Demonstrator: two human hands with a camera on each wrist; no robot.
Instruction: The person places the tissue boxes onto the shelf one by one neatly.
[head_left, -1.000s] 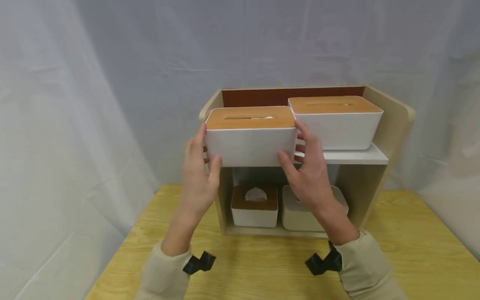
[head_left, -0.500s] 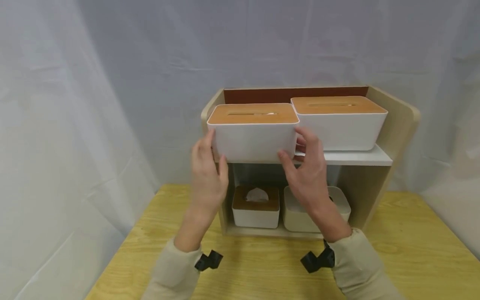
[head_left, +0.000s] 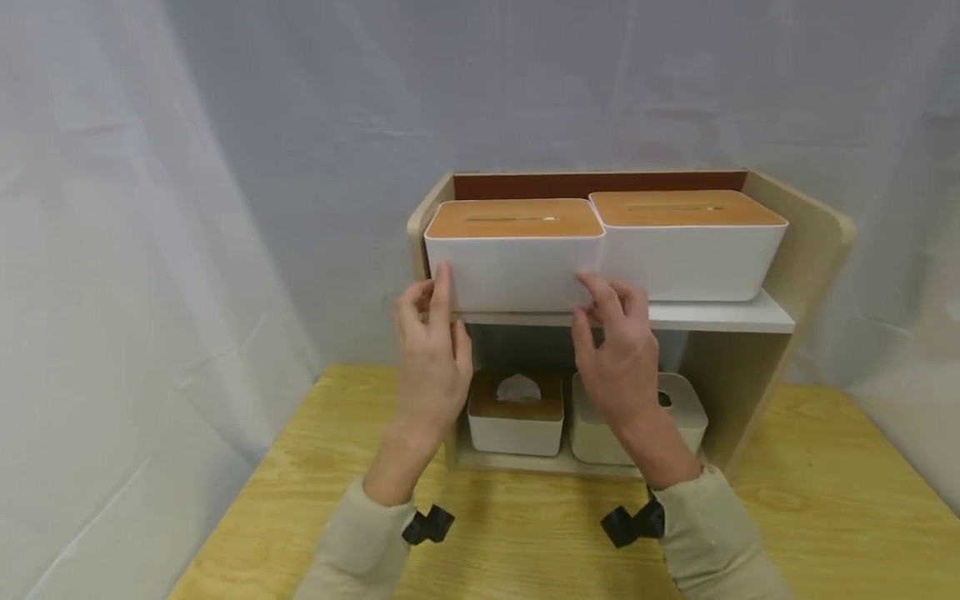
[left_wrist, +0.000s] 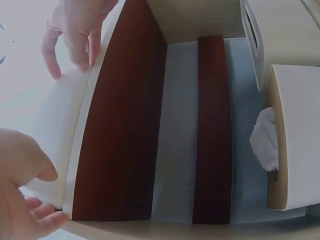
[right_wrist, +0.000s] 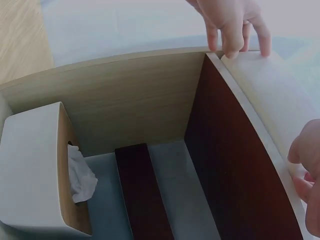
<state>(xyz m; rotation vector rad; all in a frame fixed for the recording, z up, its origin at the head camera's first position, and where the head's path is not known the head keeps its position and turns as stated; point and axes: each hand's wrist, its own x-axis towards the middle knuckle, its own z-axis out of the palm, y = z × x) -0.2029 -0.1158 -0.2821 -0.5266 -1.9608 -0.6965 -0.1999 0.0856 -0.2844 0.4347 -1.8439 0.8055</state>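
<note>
A white tissue box [head_left: 517, 275] with a wood-coloured slotted lid sits on the left of the upper shelf board [head_left: 720, 315], its front face towards me. My left hand [head_left: 433, 358] touches the lower left of that face, index finger extended upward. At the lower right of the same face, the fingertips of my right hand [head_left: 618, 350] rest against the box. Neither hand wraps around it. A similar tissue box [head_left: 693, 262] stands close on its right. In the left wrist view, the box's pale underside [left_wrist: 52, 125] lies beside the board's edge, between both hands.
Below, a smaller tissue box [head_left: 516, 435] with a tissue poking out stands beside a cream lidded box [head_left: 600, 433], partly hidden by my right forearm. The shelf's side panels [head_left: 806, 242] rise at both ends. The unit stands on a wooden table [head_left: 525, 542].
The left upper tissue box has gone back onto the shelf, towards the rear. Both hands have shifted from its sides to its lower front face, and their grip has loosened.
</note>
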